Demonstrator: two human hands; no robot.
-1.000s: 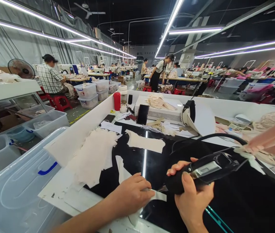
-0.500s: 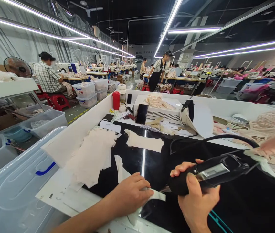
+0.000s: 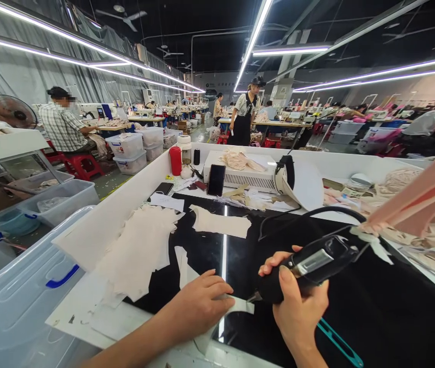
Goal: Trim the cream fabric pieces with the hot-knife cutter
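My right hand (image 3: pixel 297 301) is wrapped round a black handheld electric tool (image 3: pixel 309 266), its metal tip pointing left at a narrow white curved piece (image 3: pixel 243 305). My left hand (image 3: pixel 202 304) presses on that piece with its fingers close together, on the glossy black surface (image 3: pixel 209 258). A cream fabric piece (image 3: pixel 221 222) lies flat farther back. Left of my left hand is a stack of cream fabric pieces (image 3: pixel 140 250). A pointed white piece (image 3: pixel 185 268) lies just behind my left hand.
A phone (image 3: pixel 216 180) leans on a white vented box (image 3: pixel 240 171) at the back. A teal tool (image 3: pixel 340 342) lies right of my right hand. Pink cloth (image 3: pixel 412 197) hangs at the right. A lidded plastic bin (image 3: pixel 29 301) stands at the left. People sit and stand beyond.
The view has shifted, so the table things sit slightly farther left. The tool's metal tip now shows at the right end of the white piece. More pink cloth has come into view.
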